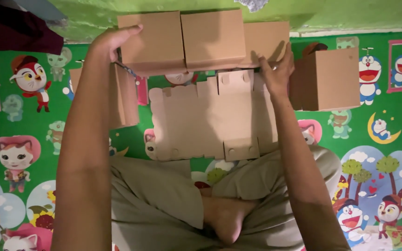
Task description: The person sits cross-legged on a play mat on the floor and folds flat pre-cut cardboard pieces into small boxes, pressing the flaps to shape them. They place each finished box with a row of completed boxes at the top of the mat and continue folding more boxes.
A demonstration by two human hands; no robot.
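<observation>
From the head view, your left hand (pixel 110 41) wraps the left end of a row of brown folded cardboard boxes (pixel 201 39), fingers closed over its top edge, while your right hand (pixel 275 69) presses flat on the row's right end. Three boxes look assembled. Just below the row lies a flat, unfolded cardboard blank with scalloped edges (pixel 210 116), still unformed. Right of the row stands another plain matte brown box (pixel 329 79). Everything rests on a glossy green cartoon-printed mat (pixel 24 121).
</observation>
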